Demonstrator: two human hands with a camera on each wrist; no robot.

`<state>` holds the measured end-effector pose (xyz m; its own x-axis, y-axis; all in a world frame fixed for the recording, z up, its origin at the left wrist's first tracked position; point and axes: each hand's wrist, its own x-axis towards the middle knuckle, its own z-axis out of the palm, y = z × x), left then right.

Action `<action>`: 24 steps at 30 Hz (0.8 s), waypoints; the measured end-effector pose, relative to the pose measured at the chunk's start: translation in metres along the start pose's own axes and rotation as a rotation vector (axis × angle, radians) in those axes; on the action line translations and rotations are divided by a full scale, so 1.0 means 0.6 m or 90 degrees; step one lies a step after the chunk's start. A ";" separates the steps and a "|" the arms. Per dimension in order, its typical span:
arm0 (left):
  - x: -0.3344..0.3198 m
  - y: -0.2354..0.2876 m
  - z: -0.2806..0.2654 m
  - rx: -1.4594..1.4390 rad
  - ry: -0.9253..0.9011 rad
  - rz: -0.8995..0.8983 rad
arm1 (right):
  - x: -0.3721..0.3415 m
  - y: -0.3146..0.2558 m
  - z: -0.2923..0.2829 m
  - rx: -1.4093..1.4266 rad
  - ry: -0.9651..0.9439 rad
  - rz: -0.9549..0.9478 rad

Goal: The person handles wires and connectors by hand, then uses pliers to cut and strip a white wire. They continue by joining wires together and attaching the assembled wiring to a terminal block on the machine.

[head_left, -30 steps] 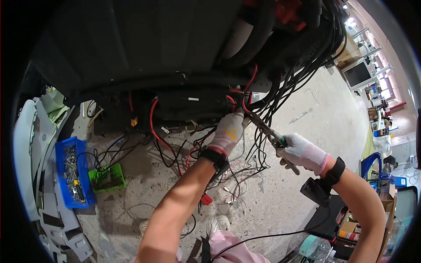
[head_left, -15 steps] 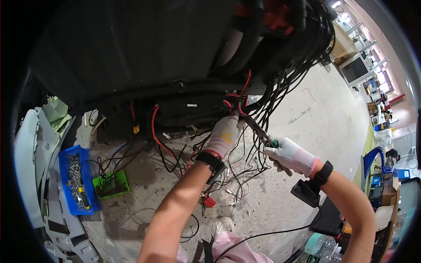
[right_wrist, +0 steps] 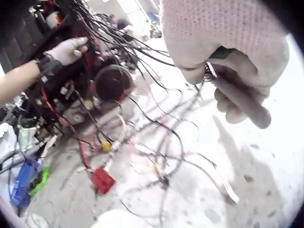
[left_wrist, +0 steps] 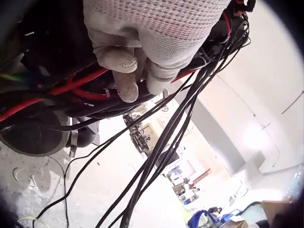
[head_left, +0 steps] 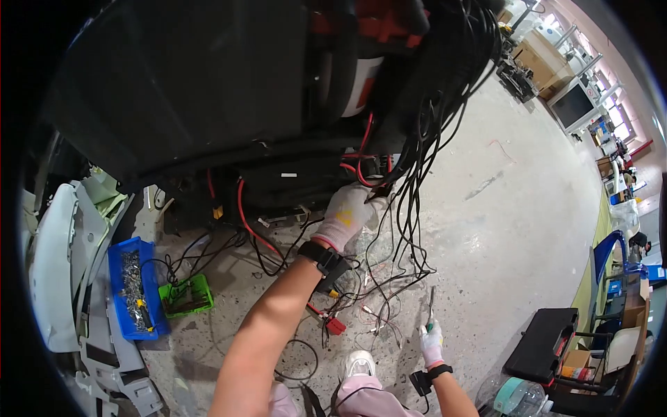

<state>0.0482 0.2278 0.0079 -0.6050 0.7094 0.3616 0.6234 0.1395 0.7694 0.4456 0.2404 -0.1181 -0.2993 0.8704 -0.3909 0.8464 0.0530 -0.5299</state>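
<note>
While left hand (head_left: 345, 214) lies nearer, just beside red cable (left_wrist: 88, 79), hold unclear, right hand (head_left: 431, 344) grips pliers (head_left: 431, 304) well apart, long axis pointing forward.

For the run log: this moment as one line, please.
left hand: at red cable by black unit, hold unclear | right hand: grips hand tool, away from unit | red connector: near floor cables
</note>
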 end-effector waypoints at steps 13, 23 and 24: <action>-0.122 -0.036 -0.007 0.010 -0.303 -0.073 | -0.017 0.082 0.044 -0.160 0.244 0.075; -0.136 -0.017 0.029 0.095 -0.121 -0.039 | -0.036 0.110 -0.028 -0.103 0.288 0.134; -0.117 -0.010 0.028 0.107 -0.055 -0.087 | -0.036 0.094 -0.029 -0.101 0.286 0.133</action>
<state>0.0951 0.1885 -0.0311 -0.6491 0.7317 0.2078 0.6169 0.3466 0.7066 0.5074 0.2331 -0.1263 0.0726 0.9927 -0.0961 0.9344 -0.1014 -0.3415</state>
